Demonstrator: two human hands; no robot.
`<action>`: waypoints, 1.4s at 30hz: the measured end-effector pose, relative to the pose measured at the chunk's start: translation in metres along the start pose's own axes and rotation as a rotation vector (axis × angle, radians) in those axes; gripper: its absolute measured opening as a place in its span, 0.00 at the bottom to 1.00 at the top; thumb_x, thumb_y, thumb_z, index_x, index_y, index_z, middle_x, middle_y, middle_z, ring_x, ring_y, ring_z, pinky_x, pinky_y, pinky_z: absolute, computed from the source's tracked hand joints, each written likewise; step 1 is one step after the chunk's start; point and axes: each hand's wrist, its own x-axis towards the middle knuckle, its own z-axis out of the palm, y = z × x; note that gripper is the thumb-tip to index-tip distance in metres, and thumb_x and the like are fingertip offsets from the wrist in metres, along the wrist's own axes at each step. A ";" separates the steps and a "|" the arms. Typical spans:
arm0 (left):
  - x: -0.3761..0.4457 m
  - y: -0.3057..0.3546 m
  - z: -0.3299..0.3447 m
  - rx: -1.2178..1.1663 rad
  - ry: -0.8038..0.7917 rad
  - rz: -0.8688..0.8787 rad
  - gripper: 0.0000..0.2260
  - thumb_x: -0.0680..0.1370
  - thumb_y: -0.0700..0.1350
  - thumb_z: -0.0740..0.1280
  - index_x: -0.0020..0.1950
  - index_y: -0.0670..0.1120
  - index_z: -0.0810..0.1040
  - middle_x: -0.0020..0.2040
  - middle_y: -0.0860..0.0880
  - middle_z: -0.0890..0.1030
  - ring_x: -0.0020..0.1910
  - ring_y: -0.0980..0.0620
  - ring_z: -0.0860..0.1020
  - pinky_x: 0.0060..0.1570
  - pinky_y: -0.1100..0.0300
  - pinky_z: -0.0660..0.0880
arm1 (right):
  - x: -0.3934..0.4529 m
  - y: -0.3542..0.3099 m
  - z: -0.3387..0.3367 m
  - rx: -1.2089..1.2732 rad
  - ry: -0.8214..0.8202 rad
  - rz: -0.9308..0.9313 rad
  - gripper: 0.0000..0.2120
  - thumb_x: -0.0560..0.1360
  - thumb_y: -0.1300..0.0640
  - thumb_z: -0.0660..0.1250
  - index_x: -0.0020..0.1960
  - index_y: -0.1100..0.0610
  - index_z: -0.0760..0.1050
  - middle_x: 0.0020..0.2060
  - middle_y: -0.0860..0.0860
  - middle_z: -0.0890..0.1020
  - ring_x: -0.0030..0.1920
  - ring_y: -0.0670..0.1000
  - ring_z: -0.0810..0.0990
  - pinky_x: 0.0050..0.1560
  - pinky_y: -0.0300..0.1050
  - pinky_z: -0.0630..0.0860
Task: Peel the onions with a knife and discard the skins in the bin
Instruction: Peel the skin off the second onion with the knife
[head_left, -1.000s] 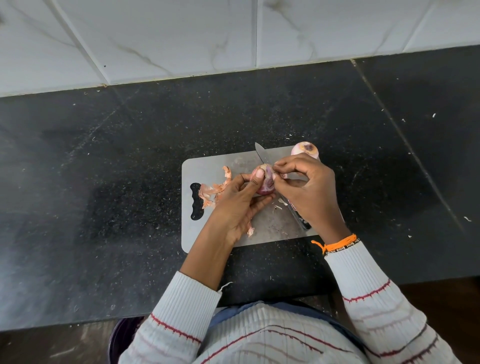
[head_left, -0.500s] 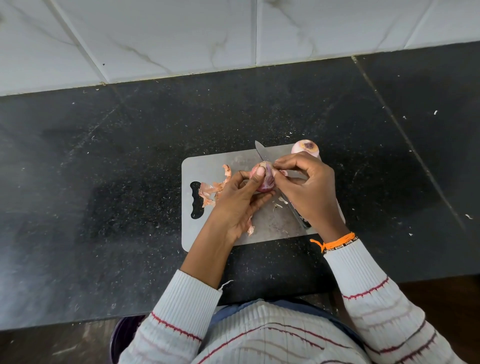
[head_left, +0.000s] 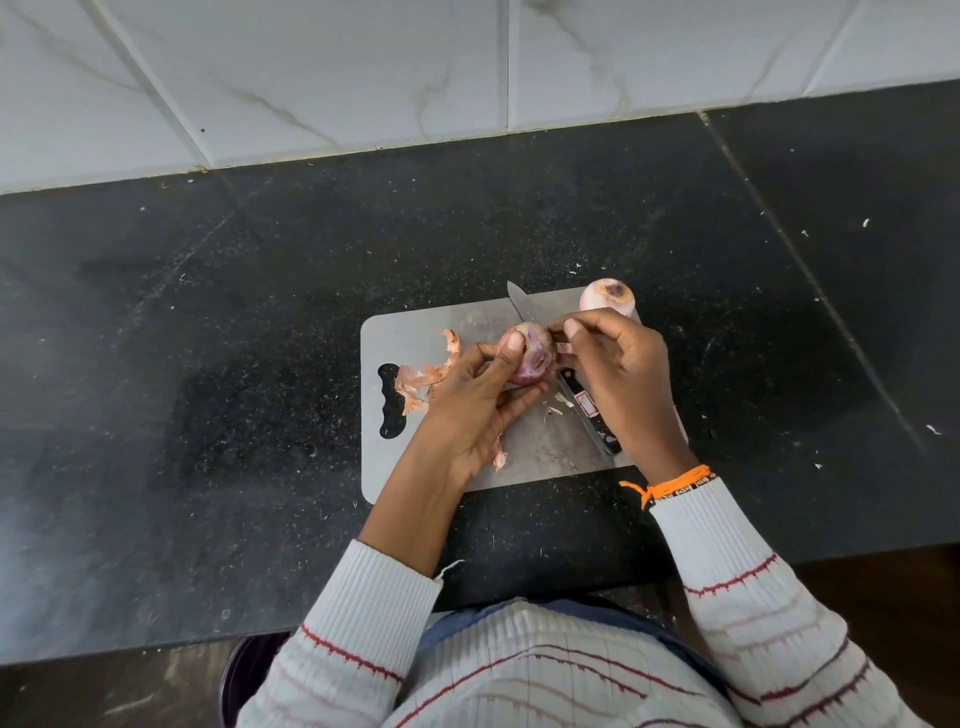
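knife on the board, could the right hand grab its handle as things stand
Probably yes, once it lets go: the knife lies free on the cutting board, handle just under the right hand, which now pinches skin on the onion.

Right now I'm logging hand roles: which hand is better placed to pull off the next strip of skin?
Right. The left hand grips the onion, so it is occupied, while the right hand already pinches at the onion's edge. The knife lies on the cutting board.

wall (head_left: 363, 78): white marble-look tiles | counter (head_left: 208, 364): black speckled stone | floor: possibly brown
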 end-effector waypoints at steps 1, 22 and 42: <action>0.000 0.000 0.000 -0.005 -0.001 0.000 0.09 0.77 0.45 0.64 0.52 0.40 0.73 0.43 0.45 0.82 0.37 0.54 0.83 0.47 0.60 0.79 | 0.000 -0.001 -0.001 0.023 -0.014 0.013 0.08 0.76 0.56 0.65 0.49 0.60 0.80 0.43 0.52 0.84 0.47 0.49 0.83 0.49 0.50 0.81; 0.002 -0.002 -0.002 0.037 -0.022 0.019 0.08 0.77 0.45 0.64 0.50 0.41 0.74 0.42 0.45 0.81 0.37 0.54 0.82 0.42 0.64 0.80 | 0.002 -0.003 0.000 -0.031 -0.007 -0.146 0.03 0.69 0.59 0.72 0.42 0.56 0.79 0.40 0.54 0.82 0.44 0.47 0.82 0.46 0.33 0.77; 0.001 -0.001 -0.001 0.042 0.020 0.022 0.10 0.77 0.46 0.64 0.52 0.40 0.72 0.41 0.45 0.81 0.34 0.55 0.82 0.37 0.66 0.80 | -0.005 0.001 0.005 0.023 0.000 0.039 0.04 0.73 0.57 0.69 0.45 0.57 0.79 0.41 0.52 0.82 0.44 0.47 0.82 0.48 0.43 0.80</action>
